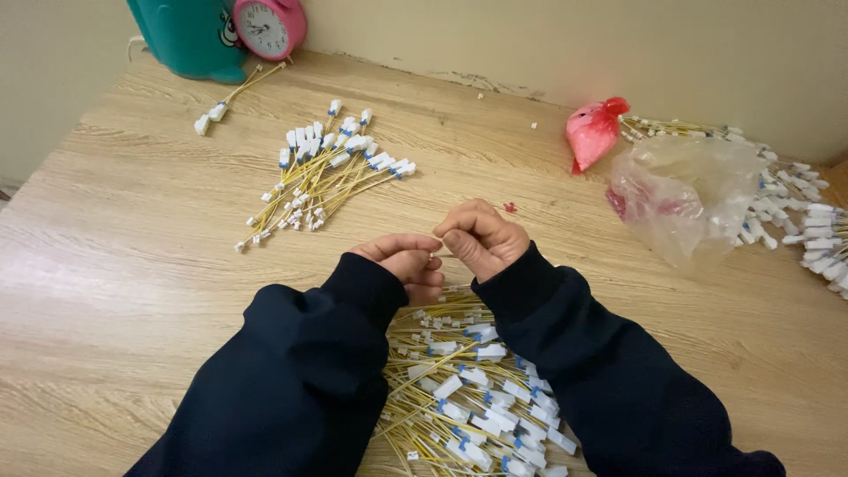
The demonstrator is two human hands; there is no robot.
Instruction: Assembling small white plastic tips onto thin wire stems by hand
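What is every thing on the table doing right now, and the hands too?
Left hand: curled, pinching a thin yellow cable.
Right hand: curled, pinching the same cable.
Near cable pile: loose heap between the sleeves.
Far cable pile: fanned out, untouched.
Two cables by the clock: lying apart from the piles.
Clear plastic bag: crumpled, over more cables.
Red bag: tied shut.
Pink clock: upright.

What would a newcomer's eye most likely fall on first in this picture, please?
Probably the two hands at the centre, the left hand and right hand, pinching a thin yellow cable between them. Next, the big heap of yellow cables with white connectors between the dark sleeves, and a smaller bundle further up the wooden table. A pink clock stands top left.
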